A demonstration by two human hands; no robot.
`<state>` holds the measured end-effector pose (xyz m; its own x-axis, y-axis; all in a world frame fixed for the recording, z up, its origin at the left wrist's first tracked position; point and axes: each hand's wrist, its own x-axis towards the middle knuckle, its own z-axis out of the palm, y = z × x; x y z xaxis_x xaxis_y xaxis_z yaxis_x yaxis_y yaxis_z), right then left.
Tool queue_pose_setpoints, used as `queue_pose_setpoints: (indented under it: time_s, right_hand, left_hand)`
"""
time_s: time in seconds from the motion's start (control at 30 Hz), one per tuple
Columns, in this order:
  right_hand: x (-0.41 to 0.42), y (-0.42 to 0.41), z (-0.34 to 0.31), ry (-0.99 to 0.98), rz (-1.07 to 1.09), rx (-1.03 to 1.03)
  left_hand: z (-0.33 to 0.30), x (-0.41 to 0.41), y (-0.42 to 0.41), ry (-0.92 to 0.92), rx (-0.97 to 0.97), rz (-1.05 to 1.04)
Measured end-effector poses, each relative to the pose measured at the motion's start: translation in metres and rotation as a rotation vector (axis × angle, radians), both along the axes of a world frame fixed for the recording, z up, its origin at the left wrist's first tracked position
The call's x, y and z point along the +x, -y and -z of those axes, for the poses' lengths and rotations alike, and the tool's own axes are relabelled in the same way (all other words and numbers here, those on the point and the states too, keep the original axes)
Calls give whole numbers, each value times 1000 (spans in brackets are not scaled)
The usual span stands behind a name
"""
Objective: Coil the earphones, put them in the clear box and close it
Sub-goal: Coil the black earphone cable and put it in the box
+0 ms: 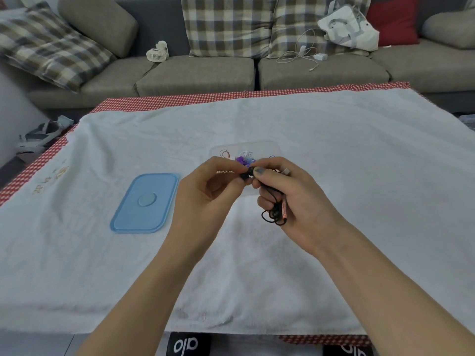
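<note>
Black cord, the earphones, hangs in small loops from the right hand at the middle of the frame, above the white-towelled counter. That hand's grip is clenched round the bundled cord, palm turned leftward, thumb on top, with a pinkish piece of the earphones showing beside the curled fingers. The left hand faces it, forearm rising from the lower left of the frame, its thumb and forefinger pinching a black end of the earphones where the two hands meet. Both wrists are lifted off the towel.

Just behind the hands, toward the upper middle, sits the clear box, open, with purple and white bits inside; its near part is hidden by the fingers. Its blue lid lies flat on the towel at the left of the hands, well apart from the box.
</note>
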<state>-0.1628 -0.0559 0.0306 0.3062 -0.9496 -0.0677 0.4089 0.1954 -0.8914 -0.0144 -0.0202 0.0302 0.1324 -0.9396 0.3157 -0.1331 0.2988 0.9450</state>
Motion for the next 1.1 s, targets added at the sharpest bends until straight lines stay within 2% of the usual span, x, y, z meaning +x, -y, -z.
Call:
queue_pose_setpoints:
  time_s: [0.2, 0.33, 0.7, 1.1]
  right_hand:
    - [-7, 1, 1, -134, 18, -47]
    - [-11, 2, 1, -145, 0, -24]
    - [-10, -2, -2, -39, -31, -1]
    - [-1, -6, -3, 142, -58, 89]
  left_hand:
    - [6, 5, -2, 107, 31, 18]
    - [8, 5, -2, 131, 21, 42]
    - [5, 0, 0, -99, 7, 118]
    - [6, -4, 1, -171, -3, 64]
